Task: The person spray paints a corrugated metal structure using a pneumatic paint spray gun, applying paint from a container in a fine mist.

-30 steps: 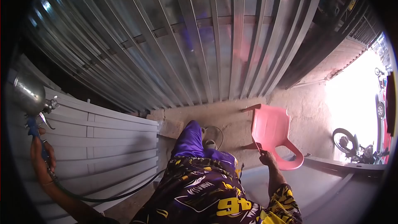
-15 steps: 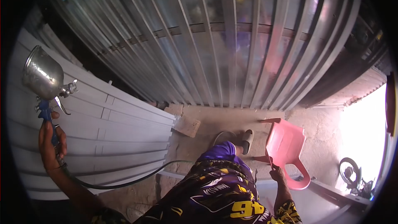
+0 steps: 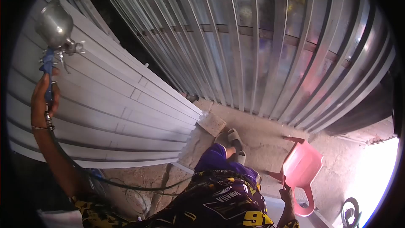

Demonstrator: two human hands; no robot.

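Observation:
A spray gun (image 3: 56, 24) with a rounded silver cup and a blue handle is held up at the far left. My left hand (image 3: 42, 97) is closed around the handle, below the trigger. A dark hose (image 3: 126, 187) runs from the handle's base down past my body. At the lower right, a pink plastic chair (image 3: 303, 162) is tipped over, with its legs pointing left. My right hand (image 3: 287, 196) is closed on the chair's near edge. The fingers of that hand are only partly visible.
A pale grey ribbed panel (image 3: 164, 107) spans the left, beneath the spray gun. Ahead stands a tall ribbed metal panel (image 3: 247, 59). A block (image 3: 212, 123) lies near my sandalled feet (image 3: 235, 140). Bright light enters at right, beside a wheel (image 3: 349, 211).
My view has turned left, so the panels appear tilted. The spray gun sits higher in view. I have stepped, and both sandals now show. The chair stays in my right hand.

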